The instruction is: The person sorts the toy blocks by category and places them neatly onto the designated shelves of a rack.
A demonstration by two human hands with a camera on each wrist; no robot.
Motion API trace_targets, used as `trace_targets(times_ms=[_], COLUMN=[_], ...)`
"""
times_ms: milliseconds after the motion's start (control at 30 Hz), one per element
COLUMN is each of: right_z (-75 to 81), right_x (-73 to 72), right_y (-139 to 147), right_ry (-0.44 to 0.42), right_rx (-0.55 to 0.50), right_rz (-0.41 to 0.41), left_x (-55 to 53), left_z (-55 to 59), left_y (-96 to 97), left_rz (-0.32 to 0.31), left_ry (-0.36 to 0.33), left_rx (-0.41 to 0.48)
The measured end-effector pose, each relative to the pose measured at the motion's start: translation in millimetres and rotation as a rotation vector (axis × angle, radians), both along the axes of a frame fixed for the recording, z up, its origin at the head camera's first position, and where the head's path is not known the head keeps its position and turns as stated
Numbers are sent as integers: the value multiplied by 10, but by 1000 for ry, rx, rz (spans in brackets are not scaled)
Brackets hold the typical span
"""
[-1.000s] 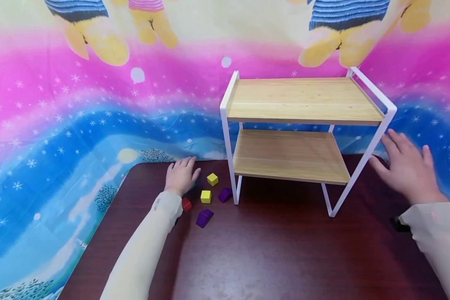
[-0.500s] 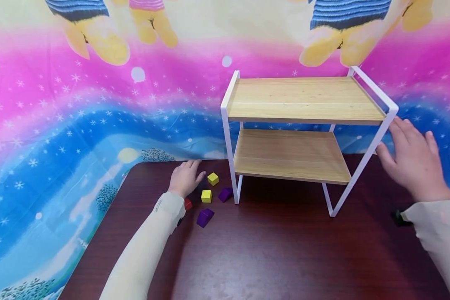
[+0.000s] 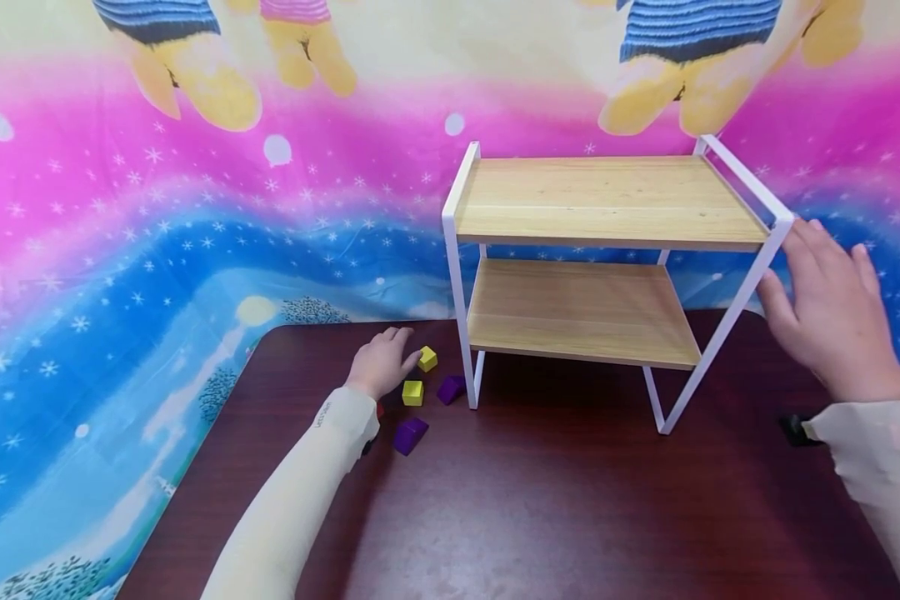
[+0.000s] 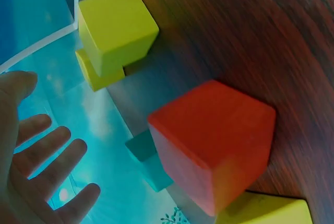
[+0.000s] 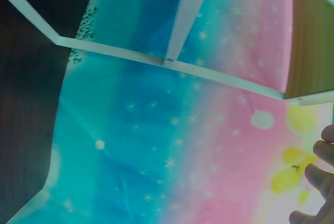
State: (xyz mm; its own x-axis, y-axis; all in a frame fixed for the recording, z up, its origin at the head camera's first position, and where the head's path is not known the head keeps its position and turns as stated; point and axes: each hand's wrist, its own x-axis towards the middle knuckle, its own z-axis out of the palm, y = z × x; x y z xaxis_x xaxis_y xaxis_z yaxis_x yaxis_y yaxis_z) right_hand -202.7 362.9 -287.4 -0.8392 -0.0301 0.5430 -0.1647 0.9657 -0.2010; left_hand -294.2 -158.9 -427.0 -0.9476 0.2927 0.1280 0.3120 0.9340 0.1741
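Observation:
My left hand (image 3: 381, 362) is over the left part of the table, its thumb tip right at a yellow cube (image 3: 427, 358). Its fingers are spread and hold nothing in the left wrist view. There, a red block (image 4: 219, 135) looms large, with a teal block (image 4: 150, 161) behind it. Beside the hand in the head view lie a second yellow cube (image 3: 412, 393) and two purple blocks, one nearer (image 3: 410, 435) and one by the shelf leg (image 3: 451, 389). With extended fingers, my right hand (image 3: 832, 308) is beside the shelf's right white frame (image 3: 742, 312), fingertips close to its upper corner.
A two-tier shelf stands at the back of the dark table (image 3: 540, 517), with an upper board (image 3: 607, 196) and a lower board (image 3: 581, 308). Behind hangs a printed cloth (image 3: 345, 167). Another yellow block (image 4: 266, 211) shows at the bottom of the left wrist view.
My left hand has shifted right to the yellow cubes, its wrist now covering most of the red block. My right hand has risen and moved slightly right along the shelf frame.

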Motion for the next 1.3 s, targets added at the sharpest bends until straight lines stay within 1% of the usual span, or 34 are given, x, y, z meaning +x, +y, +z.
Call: trace_targets(times_ms=[200,367,500,700,900,1000,1167,1300], right_z=[98,193,294,424,533,589,671,715], right_x=[60,109,133,177,241,268,296,297], right_y=[-78,-152,-192,-225,-286,-346,-439,-464], right_ry=[67,127,160,178,200,207,214,198], right_rx=[-17,-26,-33,-45,-50,-49,-33,-15], right_rz=[38,62,77,87,102,116,128,139], left_x=[2,7,16,21,15,21,27,9], left_z=[-26,-54,-64,-73,-72,-71,-57,-70], left_y=[80,145,190,244,272,284,321,344], left_rz=[8,7,22,48,43,35,26,39], left_ry=[-45,-55,-70,-116,-149,-159,-164,-174], left_rx=[9,18,29,18,42,53,46,38])
